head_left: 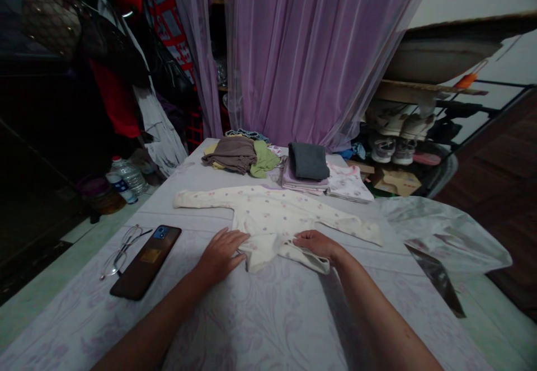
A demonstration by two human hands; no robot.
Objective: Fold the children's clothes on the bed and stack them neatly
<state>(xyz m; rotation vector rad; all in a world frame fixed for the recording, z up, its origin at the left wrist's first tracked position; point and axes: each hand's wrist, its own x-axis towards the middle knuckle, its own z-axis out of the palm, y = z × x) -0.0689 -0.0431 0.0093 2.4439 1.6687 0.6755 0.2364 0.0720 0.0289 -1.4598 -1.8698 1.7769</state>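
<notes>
Pressing cream baby garment (268,225), left hand (220,254), right hand (316,245), phone (145,262) nearby

**Bare left hand (220,254) and right hand (318,245)**
Broad backs and short, thick fingers; left forearm (155,320) and right forearm (377,315) uncovered down to the frame's edge, a few small dark spots on the right.

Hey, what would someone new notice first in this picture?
The cream long-sleeved baby garment spread out on the floral sheet stands out most, with the left hand and right hand resting on its lower part. Behind it sit piles of folded clothes, and a sheer purple curtain fills the background. Left of the hands lie a phone and eyeglasses.
</notes>
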